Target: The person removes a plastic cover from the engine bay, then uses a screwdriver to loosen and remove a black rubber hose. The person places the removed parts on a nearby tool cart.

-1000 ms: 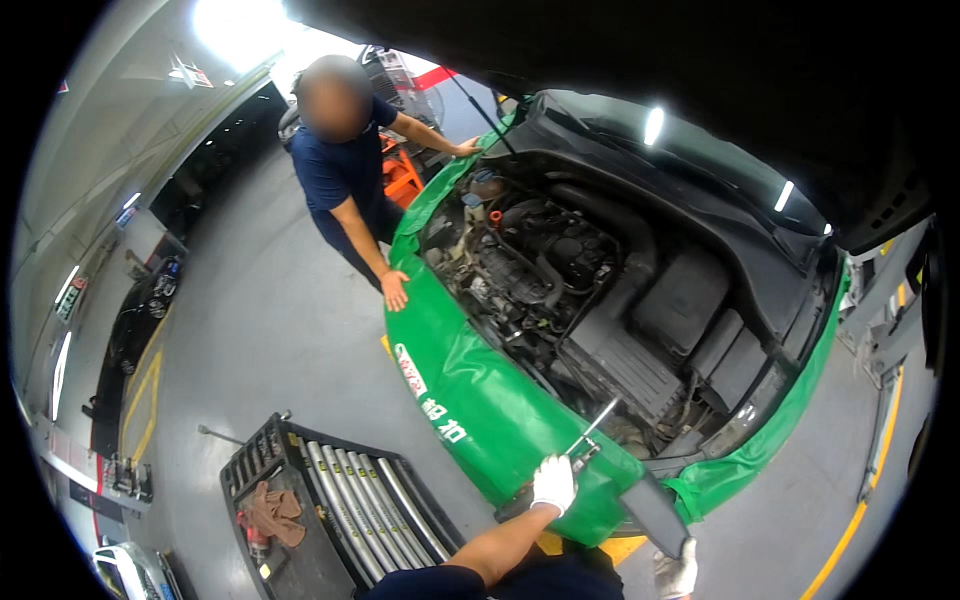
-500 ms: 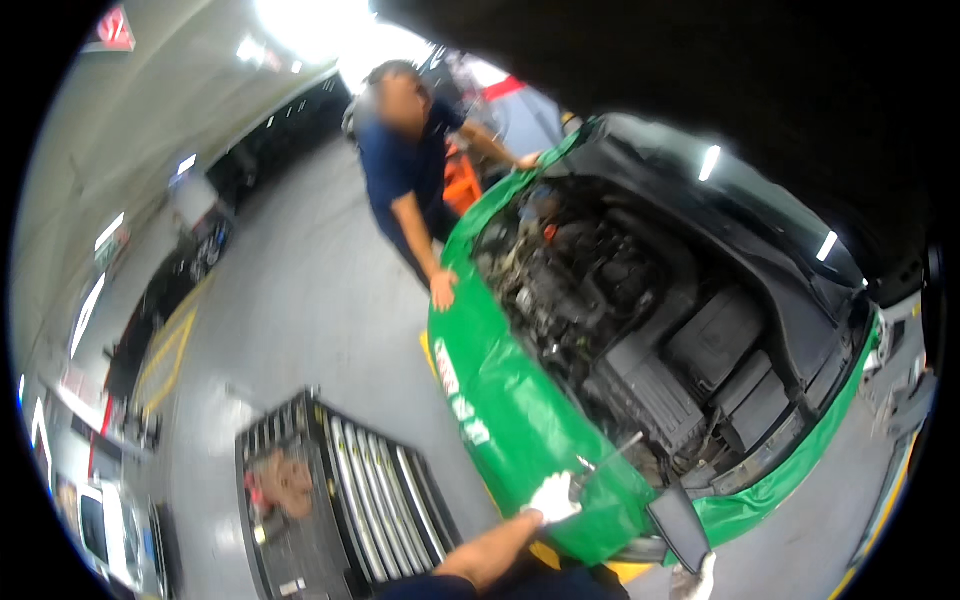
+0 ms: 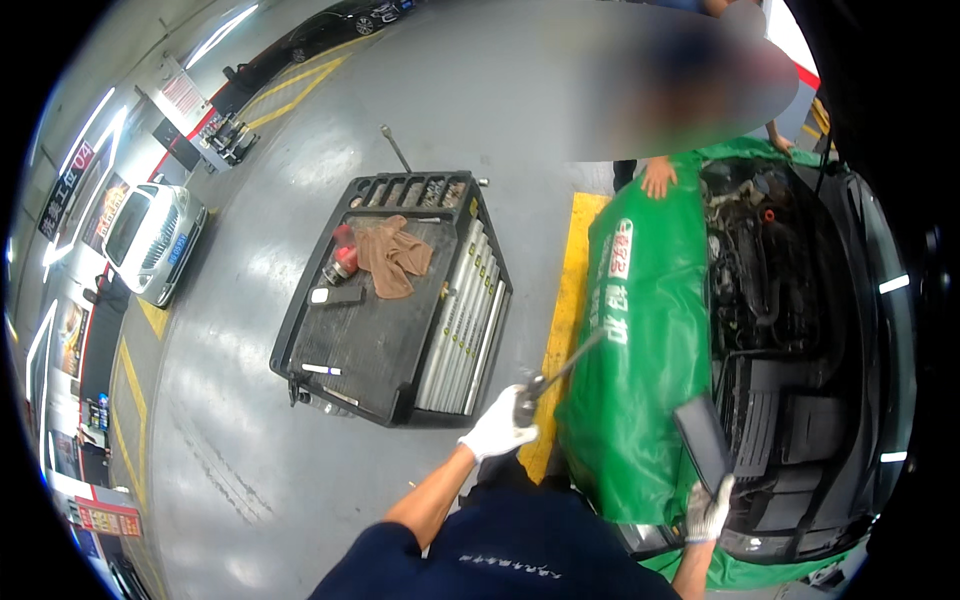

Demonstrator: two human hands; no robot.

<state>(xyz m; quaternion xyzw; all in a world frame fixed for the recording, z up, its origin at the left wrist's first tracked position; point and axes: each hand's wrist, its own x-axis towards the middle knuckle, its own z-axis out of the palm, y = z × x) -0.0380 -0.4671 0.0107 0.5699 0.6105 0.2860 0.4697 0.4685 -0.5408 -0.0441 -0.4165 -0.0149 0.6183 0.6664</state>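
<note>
Beside the front of the car (image 3: 830,330), whose bonnet is up, the person stands on a grey workshop floor (image 3: 250,470). Their left hand (image 3: 497,432), in a white glove, is closed around the handle end of a long ratchet wrench (image 3: 560,375); the shaft slants up and to the right, ending against the green fender cover (image 3: 640,380) draped over the car's near side. The right hand (image 3: 708,510), also gloved, pinches the lower end of a flat dark rectangular panel (image 3: 702,440) and holds it tilted over the near edge of the engine bay (image 3: 770,300), just beside the cover's inner edge.

Left of the wrench, well clear of the car, sits a black tool trolley (image 3: 360,350). At the far end of its top tray lie a brown rag (image 3: 395,258) and, just beside it, a red can (image 3: 342,262) on its side; a small white item rests near the tray's near left corner. A yellow floor line (image 3: 565,290) runs between trolley and car.

At the far end of the fender cover, another person's bare hand (image 3: 657,176) rests on the green fabric. A silver car (image 3: 150,240) is parked far off to the left.
</note>
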